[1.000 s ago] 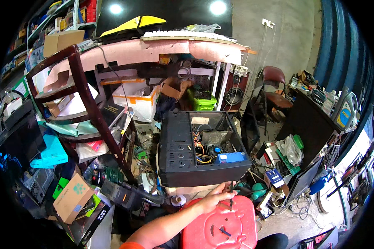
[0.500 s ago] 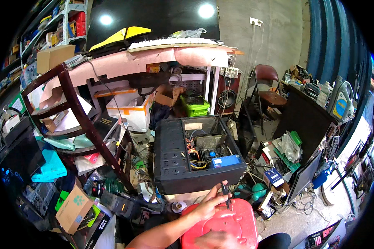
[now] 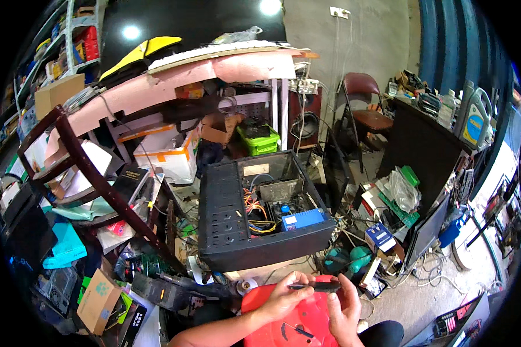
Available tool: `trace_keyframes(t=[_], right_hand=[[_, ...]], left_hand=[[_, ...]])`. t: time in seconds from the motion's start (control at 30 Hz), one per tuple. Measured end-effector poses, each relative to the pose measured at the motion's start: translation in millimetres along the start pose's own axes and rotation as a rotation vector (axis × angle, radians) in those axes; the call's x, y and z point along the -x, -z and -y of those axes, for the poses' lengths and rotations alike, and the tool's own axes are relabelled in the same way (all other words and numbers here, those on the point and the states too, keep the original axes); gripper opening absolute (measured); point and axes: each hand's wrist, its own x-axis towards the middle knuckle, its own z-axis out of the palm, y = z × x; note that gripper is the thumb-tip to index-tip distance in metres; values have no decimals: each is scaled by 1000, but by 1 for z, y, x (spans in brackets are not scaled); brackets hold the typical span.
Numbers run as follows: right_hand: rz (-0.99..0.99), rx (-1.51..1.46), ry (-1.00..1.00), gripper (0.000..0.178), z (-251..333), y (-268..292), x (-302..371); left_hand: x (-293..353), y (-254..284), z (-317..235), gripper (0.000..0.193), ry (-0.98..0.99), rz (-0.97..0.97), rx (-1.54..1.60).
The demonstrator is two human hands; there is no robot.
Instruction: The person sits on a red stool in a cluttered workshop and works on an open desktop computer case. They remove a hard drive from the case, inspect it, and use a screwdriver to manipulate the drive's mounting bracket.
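Observation:
My left hand grips one end of a slim dark flat part, held level above a red plastic stool. At its other end, my right hand has thumb and fingers closed on the same part. What kind of part it is, I cannot make out. A small thin screwdriver with a dark handle lies on the stool top below my hands. Just beyond the stool, a black computer case rests on its side, its top side uncovered. Coloured wires and a blue box-shaped piece show inside it.
A dark wooden chair leans at the left above heaped boxes. A cardboard box is at lower left. Loose cables and a teal rounded object lie on the right. A pink-covered table stands behind the case.
The dark part has turned from upright to level. My right hand has come up from the stool to its far end. The screwdriver now shows on the stool. The view has shifted slightly.

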Motion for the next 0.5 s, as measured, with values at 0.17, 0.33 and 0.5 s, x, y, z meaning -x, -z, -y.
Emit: trace_keyframes(t=[0.17,0.33,0.5], right_hand=[[-7,-155,-119,54,5,8,-6],[121,-82,-158,56,-1,10,-8],[168,-20,-77,59,-12,14,-5]], left_hand=[[-1,-6,-4,17,86,47,-325],[6,-7,-8,9,43,86,-645],[4,-13,-3,21,143,64,-504]])
